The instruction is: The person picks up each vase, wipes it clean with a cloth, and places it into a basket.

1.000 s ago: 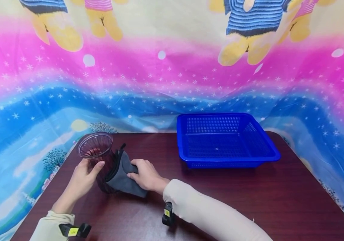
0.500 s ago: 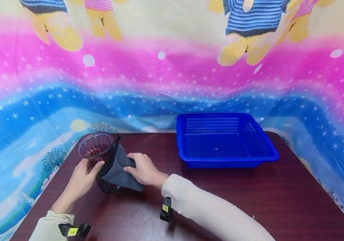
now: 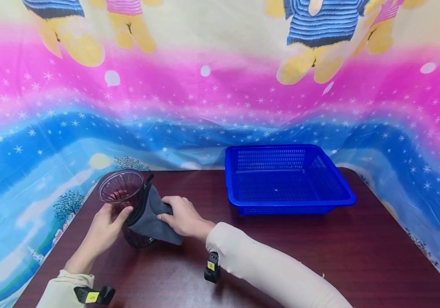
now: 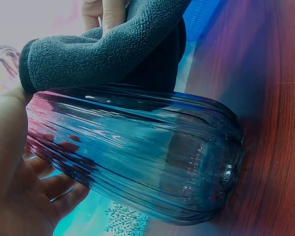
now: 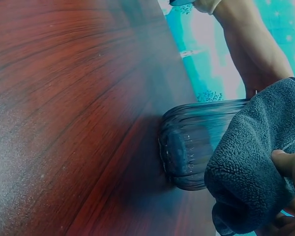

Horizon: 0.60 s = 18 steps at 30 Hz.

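A ribbed, purple-tinted glass vase [image 3: 121, 190] with a flared rim stands at the left of the table, tilted slightly. My left hand [image 3: 106, 229] grips it below the rim, thumb at the front and fingers curled behind the glass. In my right hand [image 3: 185, 219] is a dark grey fleecy cloth [image 3: 152, 218], pinched between thumb and fingers and laid against the vase's right side. The left wrist view shows the cloth [image 4: 103, 56] running along the ribbed glass [image 4: 137, 147]. In the right wrist view, the thick base of the vase [image 5: 179, 150] shows below the cloth's edge.
A blue perforated plastic basket [image 3: 290, 201] sits at the back right of the dark red-brown wooden table [image 3: 281, 252]. Behind the table hangs a colourful printed cloth backdrop [image 3: 212, 98].
My right hand has slid the cloth a little up and to the left along the vase, uncovering more of its base. The left hand and the vase stay nearly still.
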Tool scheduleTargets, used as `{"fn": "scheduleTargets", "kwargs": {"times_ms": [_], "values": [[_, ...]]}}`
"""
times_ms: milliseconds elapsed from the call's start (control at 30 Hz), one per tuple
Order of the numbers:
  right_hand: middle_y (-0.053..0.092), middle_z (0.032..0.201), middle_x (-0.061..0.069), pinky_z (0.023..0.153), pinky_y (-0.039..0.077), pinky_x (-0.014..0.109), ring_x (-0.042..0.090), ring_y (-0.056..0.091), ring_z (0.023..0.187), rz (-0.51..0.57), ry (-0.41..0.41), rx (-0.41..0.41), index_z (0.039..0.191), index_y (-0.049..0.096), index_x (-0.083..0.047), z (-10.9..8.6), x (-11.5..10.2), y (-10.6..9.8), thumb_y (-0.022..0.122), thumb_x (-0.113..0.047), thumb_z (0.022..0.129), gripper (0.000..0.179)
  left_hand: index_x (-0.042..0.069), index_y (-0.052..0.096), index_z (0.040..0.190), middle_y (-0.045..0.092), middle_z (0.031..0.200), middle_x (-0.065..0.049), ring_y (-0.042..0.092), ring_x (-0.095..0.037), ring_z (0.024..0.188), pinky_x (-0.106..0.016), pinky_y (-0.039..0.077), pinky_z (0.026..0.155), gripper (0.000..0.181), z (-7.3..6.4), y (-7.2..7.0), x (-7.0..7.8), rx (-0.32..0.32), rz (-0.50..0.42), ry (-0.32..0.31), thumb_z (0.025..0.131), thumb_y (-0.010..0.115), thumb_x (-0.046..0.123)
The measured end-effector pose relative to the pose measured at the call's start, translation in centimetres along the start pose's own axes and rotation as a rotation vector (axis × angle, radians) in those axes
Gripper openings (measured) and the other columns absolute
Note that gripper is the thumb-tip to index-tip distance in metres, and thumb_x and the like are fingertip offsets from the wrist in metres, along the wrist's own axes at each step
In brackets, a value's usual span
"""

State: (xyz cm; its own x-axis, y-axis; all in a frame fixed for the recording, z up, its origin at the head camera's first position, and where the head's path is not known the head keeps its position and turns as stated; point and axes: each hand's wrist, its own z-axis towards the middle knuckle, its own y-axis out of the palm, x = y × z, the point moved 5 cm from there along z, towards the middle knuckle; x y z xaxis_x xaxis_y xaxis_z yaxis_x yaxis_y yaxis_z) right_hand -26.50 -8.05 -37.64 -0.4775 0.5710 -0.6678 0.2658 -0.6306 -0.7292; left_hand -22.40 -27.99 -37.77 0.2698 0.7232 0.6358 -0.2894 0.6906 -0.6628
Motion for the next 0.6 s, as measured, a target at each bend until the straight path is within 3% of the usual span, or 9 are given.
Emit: {"fn": "scheduleTargets", "kwargs": {"times_ms": [267, 600], "values": [[0.072, 0.124, 0.000, 0.089, 0.051, 0.022, 0.009, 0.066, 0.106, -0.005, 0.004, -0.008, 0.131, 0.066, -0.013, -0.1, 0.4, 0.4, 0.069, -0.024, 0.097, 0.035, -0.005, 0.050, 0.136, 0.064, 0.124, -0.033, 0.064, -0.049, 0.113, 0.003, 0.030, 0.083, 0.044, -0.1, 0.0, -0.1, 0.007, -0.009, 0.005, 0.103, 0.058, 0.023], [0.072, 0.121, 0.000, 0.086, 0.051, 0.021, 0.008, 0.066, 0.103, -0.020, 0.007, -0.020, 0.127, 0.067, -0.013, -0.6, 1.5, 1.4, 0.070, -0.023, 0.096, 0.032, -0.004, 0.049, 0.137, 0.065, 0.124, -0.030, 0.064, -0.046, 0.114, -0.007, 0.042, 0.086, 0.045, -0.1, 0.1, -0.1, 0.007, 0.014, -0.004, 0.104, 0.057, 0.025]]}}
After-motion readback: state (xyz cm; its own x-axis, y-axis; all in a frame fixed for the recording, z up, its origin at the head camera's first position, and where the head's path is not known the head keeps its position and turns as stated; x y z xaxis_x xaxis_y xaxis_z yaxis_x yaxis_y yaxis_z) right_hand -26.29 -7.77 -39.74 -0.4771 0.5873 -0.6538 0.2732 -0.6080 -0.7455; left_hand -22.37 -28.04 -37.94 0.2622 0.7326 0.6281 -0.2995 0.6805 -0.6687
